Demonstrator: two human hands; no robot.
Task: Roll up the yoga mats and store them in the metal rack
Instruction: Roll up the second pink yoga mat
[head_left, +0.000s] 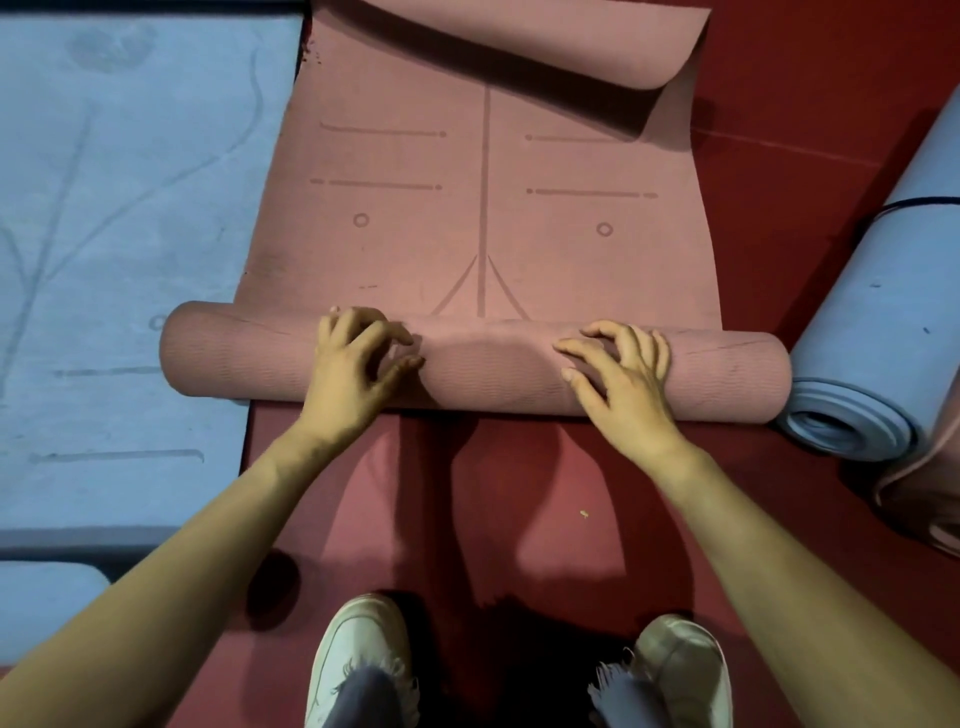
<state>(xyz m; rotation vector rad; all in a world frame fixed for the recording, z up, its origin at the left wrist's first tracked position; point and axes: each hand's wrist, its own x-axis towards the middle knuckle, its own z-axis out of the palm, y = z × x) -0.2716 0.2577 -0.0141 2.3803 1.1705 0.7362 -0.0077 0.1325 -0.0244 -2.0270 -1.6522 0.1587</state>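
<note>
A pink yoga mat (467, 218) with printed alignment lines lies on the red floor, partly rolled. Its rolled part (488, 364) runs left to right across the middle of the view, and its far end curls over at the top. My left hand (353, 364) rests on top of the roll left of centre, with fingers bent and spread. My right hand (618, 379) rests on the roll right of centre in the same way. Neither hand wraps round the roll. The metal rack is out of view.
A flat blue mat (114, 234) lies on the left, its edge beside the pink mat. A rolled blue mat (878, 332) lies at the right, touching the pink roll's end, with another pink roll (930, 493) beside it. My two shoes (358, 660) stand on the red floor (519, 493).
</note>
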